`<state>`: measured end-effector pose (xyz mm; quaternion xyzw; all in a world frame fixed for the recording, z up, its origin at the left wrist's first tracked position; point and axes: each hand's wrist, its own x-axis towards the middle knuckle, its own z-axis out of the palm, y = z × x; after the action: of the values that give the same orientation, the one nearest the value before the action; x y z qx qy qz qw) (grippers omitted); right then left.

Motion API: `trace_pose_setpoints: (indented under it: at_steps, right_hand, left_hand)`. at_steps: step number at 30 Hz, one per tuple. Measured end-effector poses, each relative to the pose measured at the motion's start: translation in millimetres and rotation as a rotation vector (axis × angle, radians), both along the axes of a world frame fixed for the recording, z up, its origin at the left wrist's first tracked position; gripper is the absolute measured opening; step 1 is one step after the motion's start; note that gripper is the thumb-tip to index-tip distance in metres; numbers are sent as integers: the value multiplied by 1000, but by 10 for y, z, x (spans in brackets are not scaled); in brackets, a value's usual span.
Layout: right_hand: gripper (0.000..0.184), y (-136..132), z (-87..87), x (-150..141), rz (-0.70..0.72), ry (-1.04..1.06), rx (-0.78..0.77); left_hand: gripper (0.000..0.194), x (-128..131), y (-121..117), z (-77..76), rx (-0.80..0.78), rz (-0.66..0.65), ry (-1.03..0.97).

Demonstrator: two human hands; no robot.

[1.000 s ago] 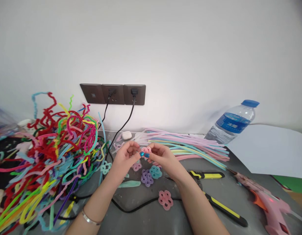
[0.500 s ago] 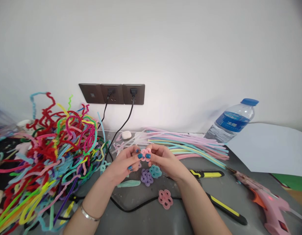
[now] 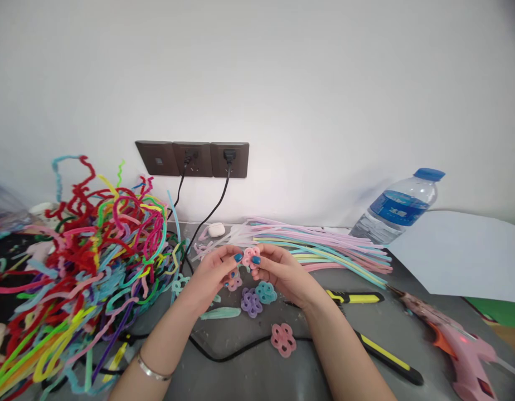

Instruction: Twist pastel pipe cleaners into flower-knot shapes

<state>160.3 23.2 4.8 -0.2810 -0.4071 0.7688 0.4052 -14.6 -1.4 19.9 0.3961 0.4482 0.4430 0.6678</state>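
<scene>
Between my two hands is a small pink pipe-cleaner flower (image 3: 249,254), held up above the table. My right hand (image 3: 280,273) pinches it, thumb on its front and fingers behind. My left hand (image 3: 213,275) is closed at the flower's left edge, thumb tip against it and the other fingers curled below. Just under the hands lie a purple pipe-cleaner flower (image 3: 251,302), a blue one (image 3: 266,292) and a pale pink one (image 3: 234,282) partly behind my left fingers. Nearer to me lies a larger pink flower (image 3: 283,340). A mint pipe-cleaner piece (image 3: 221,313) lies beside my left wrist.
A tangled heap of coloured pipe cleaners (image 3: 94,250) fills the left. Straight pipe cleaners (image 3: 324,242) lie along the wall. On the right are yellow-black pliers (image 3: 385,353), a pink glue gun (image 3: 462,348), a water bottle (image 3: 397,206) and white paper (image 3: 462,256). A black cord (image 3: 228,356) crosses the table.
Both thumbs pressed on the pink flower's front half a second ago; now my left thumb has slid to its left edge, and more of the flower shows. My right hand keeps its pinch.
</scene>
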Motion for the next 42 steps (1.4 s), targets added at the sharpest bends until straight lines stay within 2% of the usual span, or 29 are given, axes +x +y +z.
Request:
trace_pose_setpoints:
  at_steps: [6, 13, 18, 24, 27, 31, 35, 42]
  right_hand:
    - [28, -11, 49, -3, -1, -15, 6]
    - [30, -2, 18, 27, 21, -91, 42]
    - [30, -1, 29, 43, 27, -184, 107]
    - [33, -7, 55, -10, -39, -298, 175]
    - [34, -3, 39, -30, -81, -288, 187]
    - [33, -1, 24, -14, -56, -255, 172]
    - [32, -7, 37, 10, -20, -260, 151]
    - [29, 7, 36, 25, -49, -251, 165]
  left_hand:
    - [29, -7, 17, -81, 202, -13, 191]
    - [24, -63, 9, -23, 293, -124, 357]
    - [31, -88, 5, 1, 279, -186, 386]
    - [28, -74, 14, -13, 216, -143, 372]
    - [27, -64, 25, -20, 189, -85, 340]
    - [27, -57, 34, -25, 217, -22, 337]
    - [29, -55, 35, -30, 232, -18, 360]
    - [28, -50, 31, -37, 202, -8, 328]
